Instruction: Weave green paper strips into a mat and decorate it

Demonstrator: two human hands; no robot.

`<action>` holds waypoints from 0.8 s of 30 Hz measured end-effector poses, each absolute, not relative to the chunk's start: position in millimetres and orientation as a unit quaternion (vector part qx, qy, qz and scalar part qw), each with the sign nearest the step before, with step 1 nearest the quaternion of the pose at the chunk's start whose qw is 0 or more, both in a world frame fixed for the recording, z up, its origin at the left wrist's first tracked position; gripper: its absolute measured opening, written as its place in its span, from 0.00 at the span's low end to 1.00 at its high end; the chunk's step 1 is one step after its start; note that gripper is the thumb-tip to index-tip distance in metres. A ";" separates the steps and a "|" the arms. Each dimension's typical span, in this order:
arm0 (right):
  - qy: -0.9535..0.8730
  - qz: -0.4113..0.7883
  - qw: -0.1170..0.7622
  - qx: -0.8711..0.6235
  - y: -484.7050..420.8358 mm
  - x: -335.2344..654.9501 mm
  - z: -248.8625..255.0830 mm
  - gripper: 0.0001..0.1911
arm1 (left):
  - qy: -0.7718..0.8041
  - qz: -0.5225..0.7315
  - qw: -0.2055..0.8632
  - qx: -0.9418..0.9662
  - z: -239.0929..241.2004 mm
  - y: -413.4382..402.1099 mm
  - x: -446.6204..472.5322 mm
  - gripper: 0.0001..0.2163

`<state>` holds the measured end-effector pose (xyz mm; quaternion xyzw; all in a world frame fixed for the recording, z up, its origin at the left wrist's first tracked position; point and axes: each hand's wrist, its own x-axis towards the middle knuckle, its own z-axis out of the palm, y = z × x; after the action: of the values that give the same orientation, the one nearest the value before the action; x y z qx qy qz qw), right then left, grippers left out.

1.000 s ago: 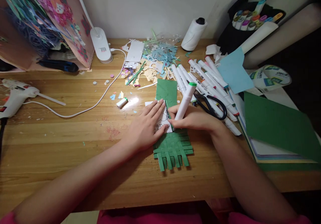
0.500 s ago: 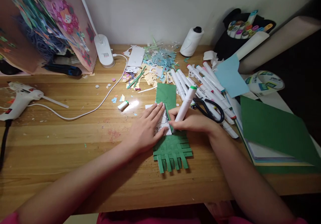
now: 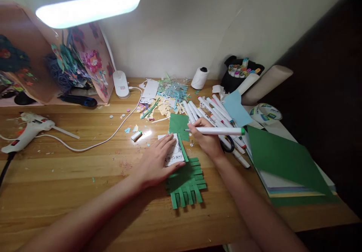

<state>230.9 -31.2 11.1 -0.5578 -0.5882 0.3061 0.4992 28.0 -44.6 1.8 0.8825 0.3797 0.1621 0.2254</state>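
My left hand (image 3: 158, 156) lies flat with outstretched fingers on a white paper card (image 3: 177, 152) that bears black pen marks. A narrow green paper strip (image 3: 182, 148) runs along the card's right edge. Beneath them is a woven piece of green paper strips (image 3: 188, 182) with loose ends toward me, and a green paper square (image 3: 179, 126) shows beyond the card. My right hand (image 3: 207, 141) grips a white marker (image 3: 216, 131) held almost level, its tip pointing left over the green square, its green end to the right. Whether the tip touches the paper I cannot tell.
Several markers (image 3: 216, 110) and black-handled scissors (image 3: 227, 143) lie to the right, near stacked coloured paper (image 3: 288, 165). Paper scraps (image 3: 166, 101) are heaped at the back beside a thread spool (image 3: 200, 78). A marker cap (image 3: 137, 136) and glue gun (image 3: 28, 131) are leftward; a lamp (image 3: 90, 7) hangs above.
My right hand has lifted the marker off the strip's edge and tipped it from upright to nearly level. My left hand still presses the card. The view has tilted up, bringing the lamp head in.
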 end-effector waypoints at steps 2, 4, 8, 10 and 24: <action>-0.578 0.346 0.470 -0.570 -31.8 229.8 8.8 0.12 | 0.382 0.172 0.244 0.875 3.3 -44.5 26.8 0.32; -0.568 0.377 0.440 -0.584 -31.8 228.3 5.7 0.14 | 0.381 0.189 0.255 0.868 2.5 -45.5 26.4 0.27; -0.568 0.373 0.425 -0.598 -31.1 225.5 1.1 0.14 | 0.446 0.297 0.224 0.814 -0.4 -48.8 23.4 0.17; -0.572 0.364 0.427 -0.597 -30.7 225.0 -0.5 0.13 | 0.503 0.351 0.180 0.769 2.8 -49.2 16.9 0.21; -0.577 0.356 0.420 -0.603 -29.0 226.4 -10.1 0.16 | 0.143 0.254 -0.025 0.956 21.3 -60.2 -66.6 0.08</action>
<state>226.4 -29.0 -10.1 -0.6032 -0.5769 0.3559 0.4203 -66.6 -60.2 21.3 0.9563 0.1430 0.2538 -0.0245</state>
